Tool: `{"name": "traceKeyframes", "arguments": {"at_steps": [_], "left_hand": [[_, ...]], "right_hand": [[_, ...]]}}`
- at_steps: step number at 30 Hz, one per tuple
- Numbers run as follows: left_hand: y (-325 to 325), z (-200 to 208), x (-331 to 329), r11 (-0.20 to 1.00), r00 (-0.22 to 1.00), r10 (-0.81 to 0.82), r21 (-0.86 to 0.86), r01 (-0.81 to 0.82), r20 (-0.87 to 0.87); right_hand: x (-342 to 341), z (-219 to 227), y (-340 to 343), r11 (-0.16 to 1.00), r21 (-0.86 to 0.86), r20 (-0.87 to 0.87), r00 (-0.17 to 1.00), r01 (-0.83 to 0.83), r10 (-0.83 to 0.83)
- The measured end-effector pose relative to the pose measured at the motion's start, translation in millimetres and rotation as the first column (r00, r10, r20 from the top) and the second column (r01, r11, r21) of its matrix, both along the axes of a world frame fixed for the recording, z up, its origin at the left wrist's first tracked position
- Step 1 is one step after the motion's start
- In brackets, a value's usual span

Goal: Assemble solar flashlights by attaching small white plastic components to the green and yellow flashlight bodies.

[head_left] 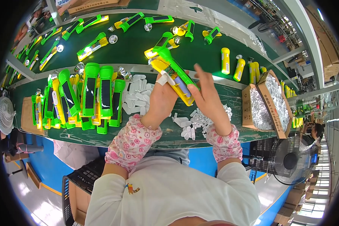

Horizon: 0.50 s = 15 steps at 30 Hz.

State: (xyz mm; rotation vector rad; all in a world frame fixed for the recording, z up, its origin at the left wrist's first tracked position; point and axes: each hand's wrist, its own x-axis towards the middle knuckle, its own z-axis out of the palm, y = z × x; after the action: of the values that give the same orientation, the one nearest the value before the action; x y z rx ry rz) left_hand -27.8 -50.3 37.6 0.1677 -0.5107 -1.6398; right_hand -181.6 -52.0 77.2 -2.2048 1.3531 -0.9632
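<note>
Grn/yel handheld flashlight point(173, 69), opened up, lilac cyl. battery point(181, 83) showing in yel half point(188, 100), slanted upper L to lower R, in L hand point(163, 97), R hand point(207, 94) thumb on lower end; wht flat pc. point(162, 80) at L edge

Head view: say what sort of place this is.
Probably a factory assembly line: an opened flashlight in hand, many similar green-and-yellow flashlights spread along a long green surface, and a cardboard box full of small parts.

- we are in a factory assembly workshop
- before us, a long green workbench point(229, 100) crowded with matching green-and-yellow torches point(91, 90)
- around us, an open parts carton point(248, 109), a black fan point(290, 161), blue floor point(199, 160)
</note>
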Motion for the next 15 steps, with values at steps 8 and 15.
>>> {"name": "traceKeyframes", "arguments": {"at_steps": [8, 15], "left_hand": [[-8, 3, -3, 0.956, 0.981, 0.155, 0.233, -0.178, 0.114], [-18, -17, 0, 0.944, 0.967, 0.174, 0.249, -0.218, 0.186]], "right_hand": [[4, -12, -1, 0.998, -0.054, 0.173, 0.984, -0.027, 0.036], [16, -25, 5, 0.990, -0.134, 0.079, 0.996, -0.037, 0.048]]}}
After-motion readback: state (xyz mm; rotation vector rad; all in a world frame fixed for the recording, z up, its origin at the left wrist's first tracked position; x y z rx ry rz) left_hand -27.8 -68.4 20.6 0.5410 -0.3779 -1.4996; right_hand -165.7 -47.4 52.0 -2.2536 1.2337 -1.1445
